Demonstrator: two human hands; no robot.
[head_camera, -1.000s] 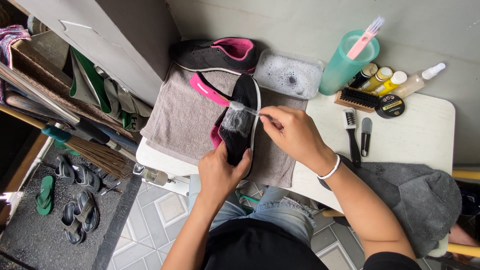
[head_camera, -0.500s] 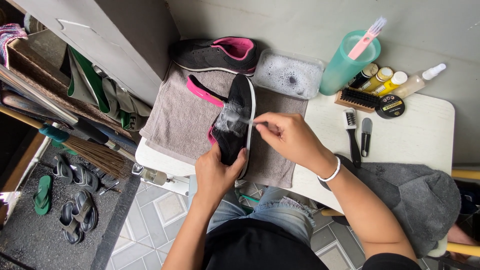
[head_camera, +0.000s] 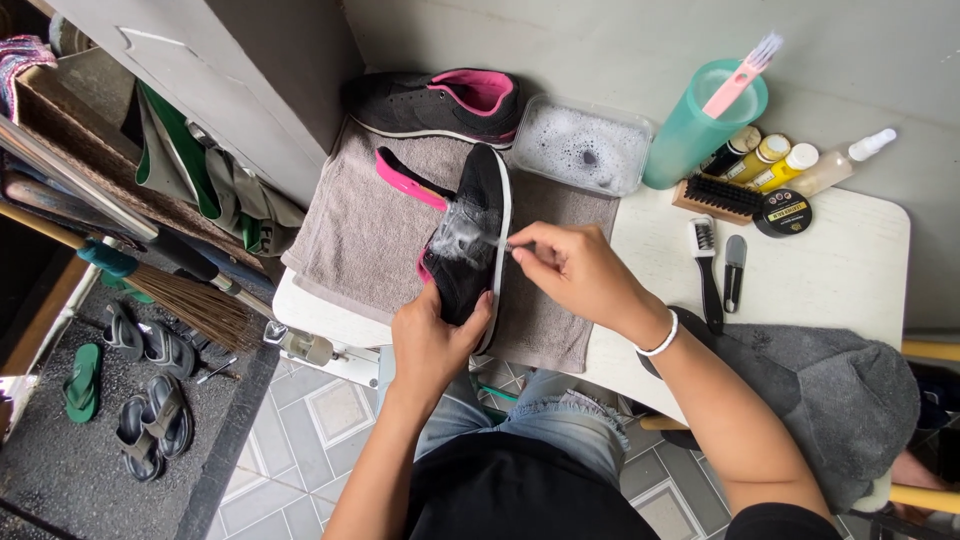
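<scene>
The left hand (head_camera: 432, 335) is wrapped around the near end of a black shoe (head_camera: 472, 240) with a white sole edge, holding it on its side over a grey towel (head_camera: 350, 235) spread on the white table (head_camera: 850, 270). The right hand (head_camera: 570, 270) comes in from the right, fingers pinched on a small brush — only its tip shows, so its kind is hard to tell — pressed to the lathered patch on the shoe's upper.

Just beyond the shoe, at the far edge of the towel, a clear rectangular tub (head_camera: 583, 145) holds foamy water. Right of it stands a teal tumbler (head_camera: 700, 125) with a pink toothbrush (head_camera: 740, 75) sticking out of its mouth. Beside the tumbler lie several small bottles (head_camera: 790, 165), a round tin (head_camera: 783, 212) and a wooden-backed brush (head_camera: 718, 198) — two slim brushes (head_camera: 718, 265) rest nearer. A second black-and-pink shoe (head_camera: 435, 103) sits at the far side, and a pink insole (head_camera: 410, 180) lies on the towel left of the held shoe.
</scene>
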